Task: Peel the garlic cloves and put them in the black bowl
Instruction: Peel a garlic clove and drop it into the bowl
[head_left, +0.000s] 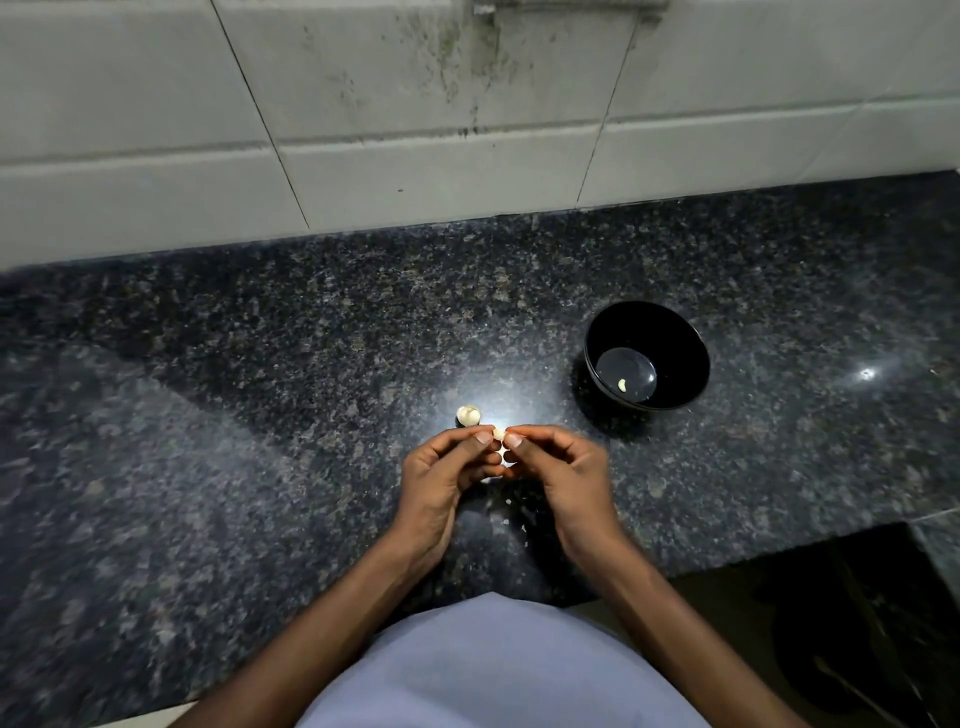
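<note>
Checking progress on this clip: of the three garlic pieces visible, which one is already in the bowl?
The small pale clove on the black bowl floor. One piece sits on the counter; another is pinched between both hands.

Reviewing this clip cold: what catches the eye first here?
Both hands, left hand and right hand, meet at centre frame, pinching a garlic clove above the dark granite counter. Right of them stands the black bowl with one peeled clove inside; more garlic lies just beyond the hands.

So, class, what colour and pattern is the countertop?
Dark grey-black speckled granite countertop, best seen in the head view.
</note>
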